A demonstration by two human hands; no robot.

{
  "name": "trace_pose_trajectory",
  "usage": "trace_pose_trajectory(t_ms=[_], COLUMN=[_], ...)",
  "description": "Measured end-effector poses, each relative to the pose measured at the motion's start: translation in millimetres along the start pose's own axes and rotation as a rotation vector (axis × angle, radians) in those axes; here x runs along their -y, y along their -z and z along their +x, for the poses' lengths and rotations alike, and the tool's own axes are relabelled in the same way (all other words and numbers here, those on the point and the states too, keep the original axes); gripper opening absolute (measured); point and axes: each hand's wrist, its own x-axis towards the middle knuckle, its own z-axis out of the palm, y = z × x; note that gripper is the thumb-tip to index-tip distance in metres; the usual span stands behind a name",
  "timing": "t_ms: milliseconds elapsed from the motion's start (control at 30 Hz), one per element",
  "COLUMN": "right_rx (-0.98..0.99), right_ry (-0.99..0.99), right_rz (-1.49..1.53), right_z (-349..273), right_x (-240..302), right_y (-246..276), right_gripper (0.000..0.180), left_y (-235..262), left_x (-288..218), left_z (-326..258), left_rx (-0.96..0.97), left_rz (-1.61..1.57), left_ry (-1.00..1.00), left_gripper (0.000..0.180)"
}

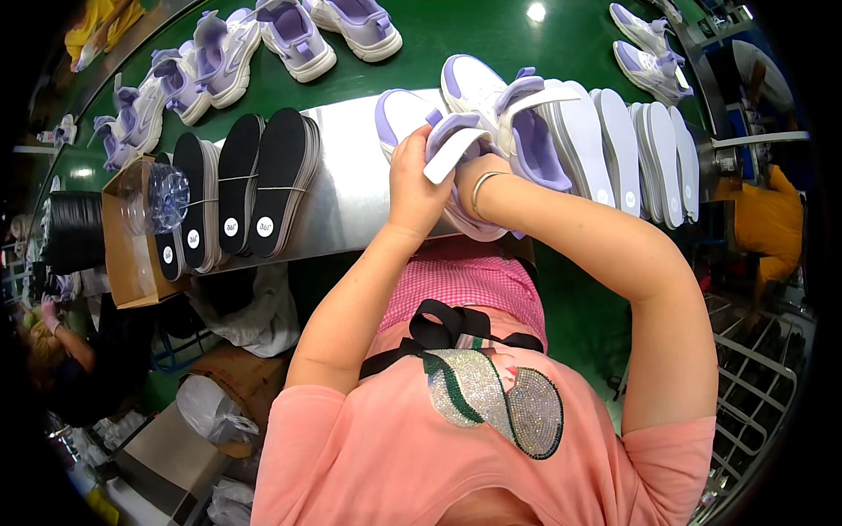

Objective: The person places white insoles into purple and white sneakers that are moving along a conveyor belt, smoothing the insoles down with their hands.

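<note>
A white and lilac sneaker rests at the near edge of the metal worktop, toe pointing away from me. My left hand is closed around its left side, fingers near the opening. My right hand reaches into the opening; its fingers are hidden inside, so their pose does not show. A white flap sticks up between my two hands. Just right of this shoe stands a matching sneaker, its own pale flap folded outward. Close by on the right are white insoles in several stacks.
Banded stacks of black insoles lie at the left, beside a cardboard box with a clear plastic container. More lilac sneakers line the green belt beyond. Another pair stands far right. A wire rack is lower right.
</note>
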Motion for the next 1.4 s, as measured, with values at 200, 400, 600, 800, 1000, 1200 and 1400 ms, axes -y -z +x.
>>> trace_pose_trajectory(t_ms=[200, 400, 600, 800, 1000, 1200, 1400], right_rx=[0.267, 0.072, 0.138, -0.159, -0.929, -0.856, -1.034], right_ry=[0.193, 0.299, 0.284, 0.357, 0.159, -0.073, -0.054], right_rz=[-0.103, 0.006, -0.050, 0.215, 0.460, 0.445, 0.656], right_z=[-9, -26, -19, -32, -62, -56, -73], right_x=[-9, -31, -27, -30, -72, -78, -129], right_y=[13, -29, -34, -45, -70, -116, -100], right_gripper=[0.050, 0.026, 0.031, 0.035, 0.025, 0.022, 0.036], left_y=[-2, -2, -7, 7, 66, 48, -43], left_x=[-4, -5, -2, 3, 22, -56, -59], left_z=[4, 1, 3, 10, 49, 25, 28], left_rx=[-0.003, -0.035, -0.002, 0.045, -0.022, -0.349, 0.058], left_rz=[-0.040, -0.050, -0.091, -0.107, 0.002, 0.446, 0.236], left_ry=[0.048, 0.075, 0.098, 0.090, 0.152, -0.551, -0.254], left_gripper=[0.040, 0.040, 0.041, 0.041, 0.034, 0.058, 0.065])
